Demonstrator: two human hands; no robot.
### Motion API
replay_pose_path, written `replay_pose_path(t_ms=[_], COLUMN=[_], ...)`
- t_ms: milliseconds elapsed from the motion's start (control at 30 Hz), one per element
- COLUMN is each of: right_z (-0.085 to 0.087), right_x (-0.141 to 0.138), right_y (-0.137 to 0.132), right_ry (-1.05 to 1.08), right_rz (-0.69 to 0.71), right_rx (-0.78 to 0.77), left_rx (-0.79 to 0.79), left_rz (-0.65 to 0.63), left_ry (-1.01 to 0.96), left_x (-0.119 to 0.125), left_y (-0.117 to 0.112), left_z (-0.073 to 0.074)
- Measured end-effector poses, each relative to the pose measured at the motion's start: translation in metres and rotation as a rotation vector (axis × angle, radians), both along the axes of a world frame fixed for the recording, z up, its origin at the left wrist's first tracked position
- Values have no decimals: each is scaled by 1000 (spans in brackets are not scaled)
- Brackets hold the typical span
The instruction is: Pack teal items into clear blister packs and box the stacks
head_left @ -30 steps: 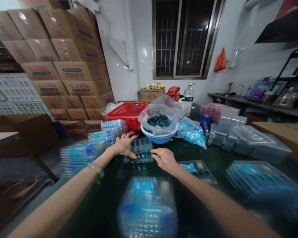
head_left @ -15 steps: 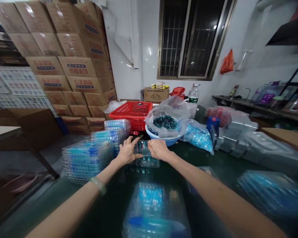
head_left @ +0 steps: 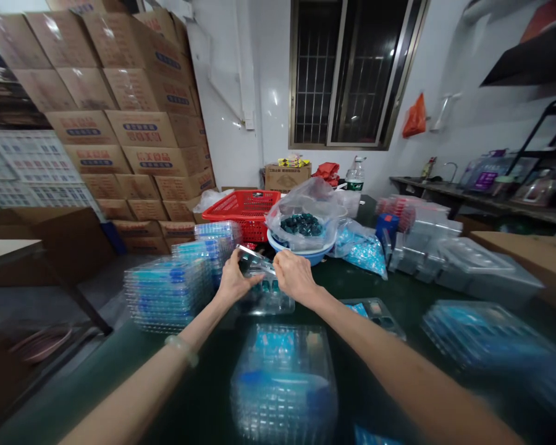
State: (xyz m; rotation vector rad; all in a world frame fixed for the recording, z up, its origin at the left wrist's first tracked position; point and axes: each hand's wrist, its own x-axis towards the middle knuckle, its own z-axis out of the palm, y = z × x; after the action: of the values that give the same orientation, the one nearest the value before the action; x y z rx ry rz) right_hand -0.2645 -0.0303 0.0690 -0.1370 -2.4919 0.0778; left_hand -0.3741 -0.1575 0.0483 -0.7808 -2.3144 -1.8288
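Note:
My left hand [head_left: 235, 278] grips the left edge of a clear plastic tray [head_left: 254, 254], whose far edge is tilted up. Closed in a fist, my right hand [head_left: 294, 272] is against the tray's right side; what its fingers hold is hidden. Teal pieces [head_left: 271, 286] show in the clear plastic compartments between my hands. Just behind is a blue bowl [head_left: 317, 256] lined with a clear bag [head_left: 278, 216], with dark teal pieces [head_left: 302, 225] inside. Nearer me sits a blurred stack of filled clear trays [head_left: 285, 383].
Stacked filled trays [head_left: 167, 293] stand left, beside a red basket [head_left: 241, 213]. To the right are a bag of light-blue pieces [head_left: 359, 247], a blue container [head_left: 387, 228], clear plastic boxes [head_left: 426, 238], a single tray [head_left: 380, 312] and more trays [head_left: 486, 334].
The tray between my hands has tipped up at its far left edge, and my left fingers have closed on it. My right fist stays near the same spot. The view has shifted slightly.

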Motion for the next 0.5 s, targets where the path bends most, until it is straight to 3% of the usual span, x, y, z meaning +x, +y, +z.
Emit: replay_pose_path(t_ms=[167, 233, 367, 500], right_z=[4, 6, 7, 6], right_x=[24, 43, 88, 126], right_y=[-7, -16, -43, -68], right_ry=[65, 127, 256, 280], right_rz=[28, 64, 168, 293], right_rx=[49, 112, 215, 226], left_rx=[129, 255, 571, 624], left_rz=[-135, -275, -719, -846], left_ry=[-68, -136, -327, -334], left_x=[8, 21, 65, 109], left_y=[-5, -15, -39, -52], left_z=[6, 16, 35, 36])
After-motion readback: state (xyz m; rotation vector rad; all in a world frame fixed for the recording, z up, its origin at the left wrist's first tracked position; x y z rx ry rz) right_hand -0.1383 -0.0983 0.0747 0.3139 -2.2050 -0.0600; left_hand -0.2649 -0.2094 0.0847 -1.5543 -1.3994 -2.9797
